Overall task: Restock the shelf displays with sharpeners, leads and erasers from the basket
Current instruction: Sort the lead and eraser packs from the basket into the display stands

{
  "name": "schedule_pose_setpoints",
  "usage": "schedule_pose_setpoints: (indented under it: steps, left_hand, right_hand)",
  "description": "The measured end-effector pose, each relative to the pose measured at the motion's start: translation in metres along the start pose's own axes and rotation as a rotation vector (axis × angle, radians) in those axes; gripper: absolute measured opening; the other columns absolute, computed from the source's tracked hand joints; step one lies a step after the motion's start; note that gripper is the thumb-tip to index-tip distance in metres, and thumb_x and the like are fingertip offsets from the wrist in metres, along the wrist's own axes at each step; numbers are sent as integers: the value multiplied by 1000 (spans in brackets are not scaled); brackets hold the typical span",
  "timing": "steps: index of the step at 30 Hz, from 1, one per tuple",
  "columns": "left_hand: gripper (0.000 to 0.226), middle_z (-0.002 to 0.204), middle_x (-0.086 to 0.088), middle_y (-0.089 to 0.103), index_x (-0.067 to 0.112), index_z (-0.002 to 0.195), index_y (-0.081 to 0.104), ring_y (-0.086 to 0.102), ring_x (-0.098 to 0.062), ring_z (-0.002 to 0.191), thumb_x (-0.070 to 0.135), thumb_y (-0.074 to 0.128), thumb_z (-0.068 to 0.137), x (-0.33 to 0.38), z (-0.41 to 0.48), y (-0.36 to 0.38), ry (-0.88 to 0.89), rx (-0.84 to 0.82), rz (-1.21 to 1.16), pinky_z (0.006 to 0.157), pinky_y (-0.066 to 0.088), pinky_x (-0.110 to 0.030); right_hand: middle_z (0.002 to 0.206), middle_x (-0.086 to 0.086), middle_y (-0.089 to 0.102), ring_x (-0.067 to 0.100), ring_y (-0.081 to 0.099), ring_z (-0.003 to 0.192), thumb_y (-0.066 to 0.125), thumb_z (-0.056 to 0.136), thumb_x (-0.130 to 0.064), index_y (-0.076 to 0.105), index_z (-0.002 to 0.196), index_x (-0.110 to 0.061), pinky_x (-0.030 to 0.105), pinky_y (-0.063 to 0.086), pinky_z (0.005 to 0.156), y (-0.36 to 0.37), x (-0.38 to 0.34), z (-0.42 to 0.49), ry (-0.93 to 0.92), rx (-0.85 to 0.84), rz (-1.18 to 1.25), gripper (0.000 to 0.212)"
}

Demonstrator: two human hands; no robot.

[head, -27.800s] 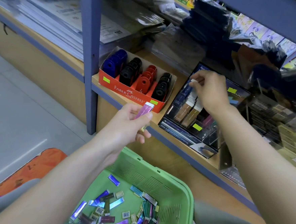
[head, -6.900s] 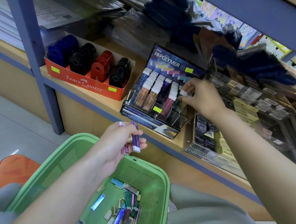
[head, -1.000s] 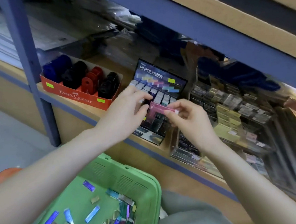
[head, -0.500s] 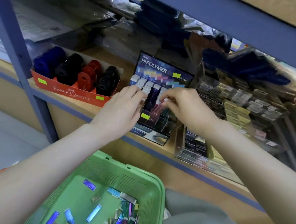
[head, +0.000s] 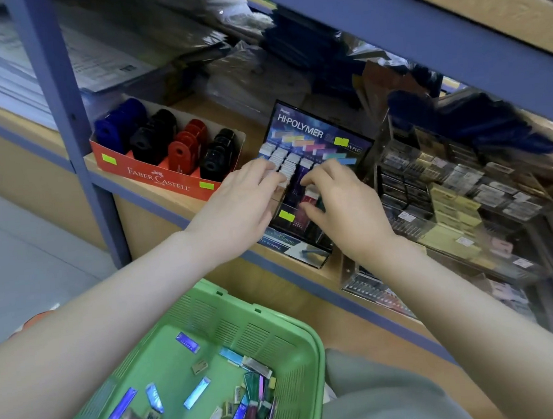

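Grey floor (head: pixel 20 260), shelving (head: pixel 63 126) (blue-framed)

Green basket (head: pixel 244 332) holds scattered slim packs (head: pixel 196 393); HI-POLYMER display (head: pixel 312 134) partly filled

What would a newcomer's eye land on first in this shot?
Probably the two hands meeting at the dark HI-POLYMER eraser display on the shelf: the left hand rests on its rows while the right hand pinches a pink eraser over a slot. Next, the bright green basket below, scattered with small packets, and the red Faber-Castell box of sharpeners left of the display.
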State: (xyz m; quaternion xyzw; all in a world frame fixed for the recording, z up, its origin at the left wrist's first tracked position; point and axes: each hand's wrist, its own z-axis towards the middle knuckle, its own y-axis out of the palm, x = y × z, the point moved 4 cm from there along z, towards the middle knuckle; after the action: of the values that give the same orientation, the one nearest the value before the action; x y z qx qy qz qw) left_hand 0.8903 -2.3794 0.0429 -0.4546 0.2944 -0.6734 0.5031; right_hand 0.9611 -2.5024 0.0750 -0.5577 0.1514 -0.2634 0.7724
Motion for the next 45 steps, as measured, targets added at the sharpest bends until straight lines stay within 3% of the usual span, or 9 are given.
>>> schedule_pose_setpoints:
  steps: [7, 12, 15, 18, 22, 27, 32, 38, 45]
  left_hand:
    - [25, 116, -14, 55, 7, 107, 59, 46, -28, 113, 10, 45, 86, -25, -91, -7, -27, 105, 86, 96, 35, -40]
    - [33, 107, -10, 56, 13, 106, 57, 47, -24, 98, 22, 39, 81, -79, -175, 14, -281, -68, 94, 83, 30, -34]
    - [38, 111, -9, 55, 14, 110, 56, 47, -23, 100, 28, 36, 80, -105, -222, 24, -442, -135, 83, 86, 37, -37]
    - [45, 120, -9, 53, 13, 121, 52, 50, -27, 109, 33, 34, 84, -123, -260, 30, -576, -165, 68, 89, 45, -43]
    - [41, 129, -6, 49, 14, 137, 44, 48, -27, 117, 22, 46, 97, -135, -292, 36, -753, -148, -9, 96, 36, -35]
    - [45, 118, 1, 50, 14, 127, 49, 49, -16, 111, 38, 26, 97, -147, -315, 59, -778, -138, -245, 95, 32, -21]
    - [29, 111, 8, 47, 20, 128, 45, 47, -3, 101, 26, 34, 101, -142, -319, 71, -851, -83, -402, 85, 33, -19]
    - [33, 110, 10, 52, 22, 126, 47, 49, 0, 97, 33, 31, 100, -146, -326, 77, -930, -32, -421, 81, 36, -22]
    - [30, 106, 8, 55, 20, 124, 50, 52, -5, 93, 28, 31, 102, -144, -331, 79, -970, -6, -409, 79, 39, -25]
  right_hand:
    - [84, 5, 59, 23, 56, 73, 65, 85, -13, 64, 91, -8, 28, 43, 57, 11, -50, -35, -290, 97, 92, 8]
    - [92, 4, 61, 24, 60, 83, 67, 84, -15, 63, 98, -10, 33, 53, 67, 93, -95, -67, -336, -272, 211, 16]
    - [127, 5, 49, 21, 48, 116, 45, 99, -22, 47, 130, -11, 33, 39, 99, 153, -121, -91, -239, -578, 325, 33]
    - [139, 6, 41, 21, 41, 127, 41, 101, -21, 35, 141, -11, 29, 30, 106, 214, -144, -116, -134, -791, 420, 42]
    - [144, 9, 38, 23, 39, 131, 45, 99, -22, 33, 143, -10, 29, 30, 105, 286, -172, -149, -12, -981, 478, 47]
    - [141, 16, 38, 28, 38, 130, 51, 96, -17, 34, 139, -2, 31, 30, 104, 342, -207, -171, 96, -1108, 552, 49]
    - [101, 7, 43, 22, 43, 94, 67, 82, -14, 41, 89, -22, 27, 27, 69, 372, -232, -177, 296, -1058, 694, 28]
    - [132, 15, 48, 29, 41, 125, 66, 81, -38, 46, 133, -4, 25, 26, 97, 397, -265, -197, 226, -1142, 669, 65]
    - [107, 17, 50, 24, 50, 100, 62, 90, -28, 50, 89, -15, 26, 29, 71, 407, -276, -197, 229, -1304, 693, 17]
